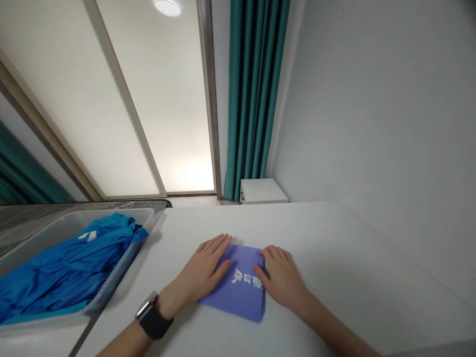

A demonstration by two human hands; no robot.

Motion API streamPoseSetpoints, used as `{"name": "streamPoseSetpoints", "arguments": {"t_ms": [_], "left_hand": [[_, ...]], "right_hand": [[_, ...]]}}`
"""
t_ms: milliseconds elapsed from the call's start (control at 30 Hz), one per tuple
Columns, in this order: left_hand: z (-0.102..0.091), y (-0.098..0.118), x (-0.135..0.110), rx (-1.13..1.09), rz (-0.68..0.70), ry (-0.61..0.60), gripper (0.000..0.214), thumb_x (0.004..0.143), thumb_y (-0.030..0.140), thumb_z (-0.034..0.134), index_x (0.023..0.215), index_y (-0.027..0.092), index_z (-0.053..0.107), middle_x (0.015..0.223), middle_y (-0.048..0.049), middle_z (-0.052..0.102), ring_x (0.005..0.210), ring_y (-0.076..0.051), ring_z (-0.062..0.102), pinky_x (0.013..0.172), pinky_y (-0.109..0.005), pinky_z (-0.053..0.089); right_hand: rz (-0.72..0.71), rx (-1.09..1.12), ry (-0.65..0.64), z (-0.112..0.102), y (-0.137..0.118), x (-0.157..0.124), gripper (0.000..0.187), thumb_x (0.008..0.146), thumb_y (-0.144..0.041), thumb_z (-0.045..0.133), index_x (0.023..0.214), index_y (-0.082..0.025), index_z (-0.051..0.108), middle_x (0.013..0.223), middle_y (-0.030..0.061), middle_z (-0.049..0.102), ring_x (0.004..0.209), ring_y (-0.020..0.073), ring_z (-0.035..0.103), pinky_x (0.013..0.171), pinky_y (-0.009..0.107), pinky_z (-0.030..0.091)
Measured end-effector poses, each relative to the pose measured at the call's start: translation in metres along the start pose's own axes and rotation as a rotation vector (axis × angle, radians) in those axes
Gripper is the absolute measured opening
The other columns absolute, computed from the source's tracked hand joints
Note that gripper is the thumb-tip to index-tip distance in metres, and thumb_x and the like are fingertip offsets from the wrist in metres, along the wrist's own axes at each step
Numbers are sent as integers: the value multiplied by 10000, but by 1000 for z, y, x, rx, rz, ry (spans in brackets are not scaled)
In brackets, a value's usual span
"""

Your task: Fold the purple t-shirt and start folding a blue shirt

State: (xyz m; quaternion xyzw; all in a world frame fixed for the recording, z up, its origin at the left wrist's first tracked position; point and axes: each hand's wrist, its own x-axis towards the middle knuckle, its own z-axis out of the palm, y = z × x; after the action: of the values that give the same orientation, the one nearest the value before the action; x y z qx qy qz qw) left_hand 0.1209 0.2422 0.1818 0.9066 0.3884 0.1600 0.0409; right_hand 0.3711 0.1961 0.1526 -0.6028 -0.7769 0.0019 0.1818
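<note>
The open left hand [201, 271] and open right hand [280, 276] are lying flat on opposite edges of a folded purple cloth [238, 290]. Open white desk [345, 263] is stretching rightward; a gray tray [44, 243] holding a blue garment [63, 272] is sitting left.

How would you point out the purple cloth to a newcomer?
On the white table, see the left hand and right hand. Between them lies a folded purple cloth, printed with white characters, unlike the loose blue clothing in the tray.

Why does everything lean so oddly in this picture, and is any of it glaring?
In the head view, wide-angle distortion tilts the frosted glass panel and teal curtain; glare whitens the panel's lower end and the ceiling lamp; nothing looks blurred.
</note>
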Motion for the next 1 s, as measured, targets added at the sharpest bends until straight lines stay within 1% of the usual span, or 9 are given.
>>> {"name": "streamPoseSetpoints", "arguments": {"t_ms": [100, 200, 333, 433, 567, 700, 767, 867, 1000], "left_hand": [[12, -3, 5, 12, 94, -76, 502, 996, 415, 420, 1479, 283, 388, 1554, -74, 382, 1425, -249, 345, 1148, -470, 312], [19, -9, 7, 18, 8, -99, 468, 996, 442, 409, 1436, 289, 458, 1520, -86, 430, 1399, -265, 379, 1135, -488, 312], [15, -11, 1, 42, -90, -119, 491, 1000, 457, 382, 1443, 256, 447, 1385, -103, 555, 1268, -258, 502, 1052, -453, 394], [7, 3, -9, 151, -159, -130, 513, 991, 483, 385, 1423, 221, 472, 1255, -125, 621, 1137, -284, 572, 956, -468, 439], [-1, 32, -27, 272, -256, -163, 505, 980, 487, 392, 1332, 162, 550, 1116, -156, 664, 1016, -312, 621, 873, -487, 460], [-7, 60, -40, 244, -248, -235, 395, 984, 438, 387, 1155, 173, 624, 1017, -129, 700, 941, -298, 658, 849, -467, 467], [-11, 65, -40, 191, -229, -279, 346, 994, 402, 360, 1061, 203, 635, 932, -96, 716, 880, -271, 678, 825, -429, 473], [-17, 50, -29, 122, -291, -291, 340, 1002, 342, 308, 1036, 214, 621, 859, -82, 725, 815, -254, 692, 778, -383, 471], [-14, 1, -4, -90, -450, -219, 352, 982, 301, 292, 1135, 223, 600, 852, -67, 727, 807, -226, 688, 721, -312, 451]], "right_hand": [[-4, -48, -15, 7, -3, 3, 275, 938, -326, 532, 1172, -189, 573, 1109, 114, 632, 1083, 267, 552, 949, 421, 383], [-29, -96, -50, 11, 0, 12, 284, 951, -293, 510, 1219, -217, 566, 1118, 110, 647, 1073, 269, 560, 934, 426, 389], [-51, -131, -110, 10, 3, 33, 324, 952, -289, 518, 1268, -230, 558, 1150, 111, 653, 1097, 286, 561, 943, 455, 377], [-50, -122, -183, 5, 10, 53, 354, 948, -329, 528, 1285, -224, 561, 1182, 117, 648, 1117, 280, 558, 940, 428, 381], [-56, -64, -251, 0, 26, 70, 384, 963, -295, 475, 1322, -184, 551, 1210, 120, 637, 1128, 249, 559, 919, 367, 400], [-6, -35, -180, 2, 35, 65, 384, 970, -212, 404, 1319, -161, 556, 1208, 121, 625, 1110, 230, 563, 945, 358, 396], [8, -8, -133, 4, 34, 58, 389, 964, -188, 391, 1313, -156, 560, 1203, 121, 621, 1101, 229, 561, 959, 366, 400], [6, 60, -81, 5, 26, 47, 392, 964, -194, 383, 1315, -169, 556, 1205, 119, 616, 1108, 227, 554, 985, 374, 403], [-46, 143, -66, 6, 7, 32, 401, 969, -228, 391, 1339, -176, 534, 1267, 130, 590, 1172, 244, 521, 1032, 404, 391]]}}
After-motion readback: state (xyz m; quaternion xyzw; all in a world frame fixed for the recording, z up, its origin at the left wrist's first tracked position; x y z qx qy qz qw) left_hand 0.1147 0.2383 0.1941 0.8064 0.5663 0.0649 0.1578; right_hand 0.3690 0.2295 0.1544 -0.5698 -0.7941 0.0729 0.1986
